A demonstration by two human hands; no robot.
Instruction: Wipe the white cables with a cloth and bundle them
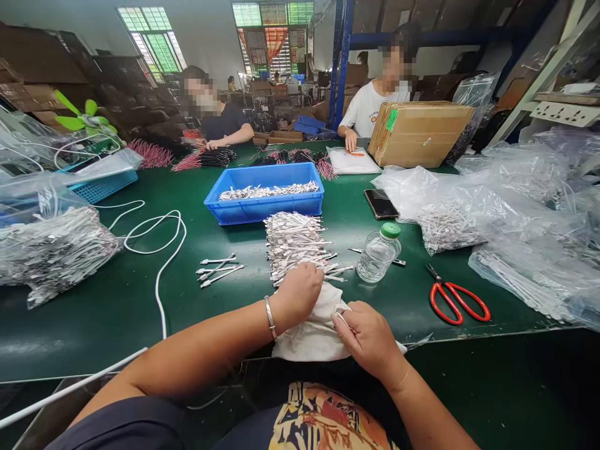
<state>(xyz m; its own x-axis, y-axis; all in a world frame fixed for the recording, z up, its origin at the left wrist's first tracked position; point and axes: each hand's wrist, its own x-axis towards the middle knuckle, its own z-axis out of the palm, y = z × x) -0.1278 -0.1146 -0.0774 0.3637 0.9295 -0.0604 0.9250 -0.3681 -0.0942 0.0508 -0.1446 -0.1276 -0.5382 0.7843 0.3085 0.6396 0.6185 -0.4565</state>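
My left hand (298,291) is closed at the near end of a pile of small white cable pieces (293,240) on the green table (117,300); what its fingers hold is hidden. My right hand (368,337) pinches a folded white cloth (314,334) at the table's front edge. Three loose white pieces (219,269) lie to the left of the pile.
A blue tray (265,190) of white pieces stands behind the pile. A clear bottle (379,253), a phone (381,204) and red scissors (457,300) lie to the right. Plastic bags (525,225) crowd both sides. A cardboard box (417,133) and two people sit opposite.
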